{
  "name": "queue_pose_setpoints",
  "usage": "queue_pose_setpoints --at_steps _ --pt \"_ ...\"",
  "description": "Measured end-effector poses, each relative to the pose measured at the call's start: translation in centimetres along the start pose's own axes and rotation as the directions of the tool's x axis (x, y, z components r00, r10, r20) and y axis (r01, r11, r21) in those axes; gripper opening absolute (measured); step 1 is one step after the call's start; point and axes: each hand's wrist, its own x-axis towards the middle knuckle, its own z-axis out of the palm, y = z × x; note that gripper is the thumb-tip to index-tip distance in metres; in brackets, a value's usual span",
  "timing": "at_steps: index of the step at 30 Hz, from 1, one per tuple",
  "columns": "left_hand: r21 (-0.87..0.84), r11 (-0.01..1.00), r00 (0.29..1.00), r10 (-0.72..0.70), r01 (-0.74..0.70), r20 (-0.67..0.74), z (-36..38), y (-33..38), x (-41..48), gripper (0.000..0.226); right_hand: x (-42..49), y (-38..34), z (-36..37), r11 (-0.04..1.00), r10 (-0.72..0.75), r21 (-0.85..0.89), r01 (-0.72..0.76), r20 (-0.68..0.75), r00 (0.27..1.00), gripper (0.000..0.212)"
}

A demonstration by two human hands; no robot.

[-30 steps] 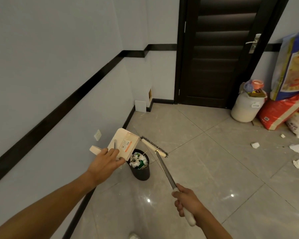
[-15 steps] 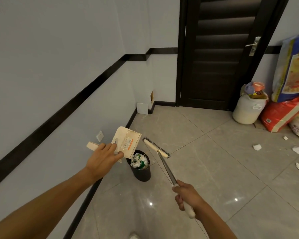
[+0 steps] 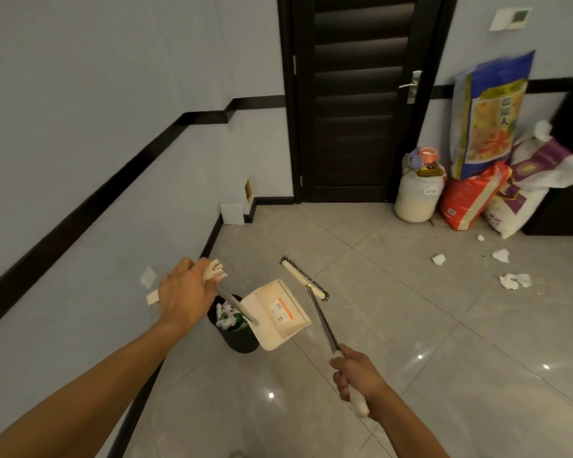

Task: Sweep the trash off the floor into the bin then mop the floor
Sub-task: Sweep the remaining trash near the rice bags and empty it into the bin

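Glossy grey floor tiles (image 3: 411, 358) ran ahead of my grips to a dark slatted door (image 3: 354, 110). My right hand (image 3: 358, 380) was curled round the white grip of the broom (image 3: 322, 320); its thin metal shaft reached forward to a cream bar head with dark bristles. My left hand (image 3: 186, 292) clasped the handle top of the cream plastic dustpan (image 3: 278, 312), whose flat pan hung below at the rim of the round black bin (image 3: 242, 342), stuffed with white paper. Crumpled paper scraps (image 3: 515, 280) lay well right of the broom.
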Motion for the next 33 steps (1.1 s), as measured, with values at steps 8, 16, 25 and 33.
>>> queue_pose_setpoints --at_steps 8,16,25,33 --pt "-0.2 0.955 0.957 0.251 -0.22 0.144 4.9 12.8 -2.0 0.022 -3.4 2.9 -8.4 0.996 -0.068 -0.07 0.058 -0.157 0.985 0.065" --pt "-0.325 0.868 0.876 0.446 -0.374 0.183 9.5 25.5 -1.6 0.023 -2.0 4.7 -16.0 0.997 -0.065 -0.067 0.042 -0.394 0.917 0.064" --pt "-0.421 0.702 0.674 0.697 -0.574 0.244 17.8 40.0 4.7 0.028 0.2 0.0 -25.9 0.996 0.033 0.091 0.025 -0.586 0.809 0.059" --pt "-0.515 0.508 0.465 0.857 -0.69 0.223 21.5 55.5 10.2 0.026 -0.6 -5.1 -35.1 0.957 0.102 0.265 0.122 -0.696 0.711 0.058"
